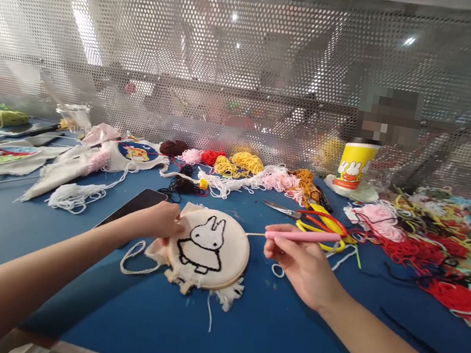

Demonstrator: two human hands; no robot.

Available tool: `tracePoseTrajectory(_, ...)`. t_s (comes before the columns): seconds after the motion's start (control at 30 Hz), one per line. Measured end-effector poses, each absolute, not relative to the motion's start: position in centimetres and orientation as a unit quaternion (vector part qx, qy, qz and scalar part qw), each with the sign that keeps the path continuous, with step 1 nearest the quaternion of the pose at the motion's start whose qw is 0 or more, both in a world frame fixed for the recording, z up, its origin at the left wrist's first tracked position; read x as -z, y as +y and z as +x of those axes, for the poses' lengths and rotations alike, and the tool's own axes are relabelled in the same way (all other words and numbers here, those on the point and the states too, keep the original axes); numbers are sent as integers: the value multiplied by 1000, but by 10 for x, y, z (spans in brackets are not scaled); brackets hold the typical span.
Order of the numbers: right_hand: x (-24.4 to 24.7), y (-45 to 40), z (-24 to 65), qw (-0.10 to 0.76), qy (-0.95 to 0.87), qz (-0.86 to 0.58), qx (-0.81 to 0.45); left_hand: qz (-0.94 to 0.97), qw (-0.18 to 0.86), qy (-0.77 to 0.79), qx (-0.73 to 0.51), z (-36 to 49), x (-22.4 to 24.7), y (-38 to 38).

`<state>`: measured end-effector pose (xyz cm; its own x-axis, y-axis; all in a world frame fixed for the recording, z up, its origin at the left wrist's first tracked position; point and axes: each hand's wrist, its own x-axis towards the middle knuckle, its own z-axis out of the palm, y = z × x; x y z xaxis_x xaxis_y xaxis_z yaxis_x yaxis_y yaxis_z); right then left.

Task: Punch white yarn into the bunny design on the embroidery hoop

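A round embroidery hoop (233, 260) holds cream cloth, which bears a white rabbit figure (208, 237) outlined in black yarn. My left hand (162, 221) is closed at the hoop's left edge, its fingertips partly hidden. In my right hand (303, 269) is a pink-handled punch needle (311, 237), gripped like a pen. Its thin metal shaft points left, with the tip at the hoop's upper right edge. White yarn (138, 259) loops beside the hoop, and a loose end hangs below it. Under my left wrist lies a dark phone (133, 207).
Scissors (301, 213) with red and yellow handles lie beyond my right hand. Yarn heaps (412, 251) cover the right side. A yellow cup (356, 165) stands at the back, before a perforated metal screen (253, 71). Other stitched cloths (137, 154) lie at the left.
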<state>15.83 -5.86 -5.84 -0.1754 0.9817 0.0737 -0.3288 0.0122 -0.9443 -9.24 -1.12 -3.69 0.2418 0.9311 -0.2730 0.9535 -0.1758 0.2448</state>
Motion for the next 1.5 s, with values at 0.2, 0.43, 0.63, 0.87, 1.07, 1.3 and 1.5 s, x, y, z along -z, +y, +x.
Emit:
tracePoseTrajectory(0.2, 67, -72, 152, 525, -492, -363, -592, 785, 265, 560, 4, -58, 38, -36)
tracePoseTrajectory(0.43, 72, -67, 157, 535, -515, -376, -554, 856, 173, 469, -131, -28, 22, -50)
tracePoseTrajectory(0.63, 74, -69, 159, 523, -539, -374, -544, 860, 220, 403, -222, -14, 37, -56)
tracePoseTrajectory(0.87, 63, -63, 166, 602, -464, -363, -538, 803, 273, 477, -230, -19, 46, -53)
tracePoseTrajectory(1.07, 70, -44, 182, 663, -449, -419, -427, 786, 266, 505, -239, -21, 49, -51)
tracePoseTrajectory(1.3, 74, -35, 193, 676, -481, -441, -344, 789, 239, 514, -238, -23, 52, -52)
tracePoseTrajectory(1.5, 69, -36, 193, 679, -485, -443, -329, 788, 194, 533, -238, -25, 55, -50)
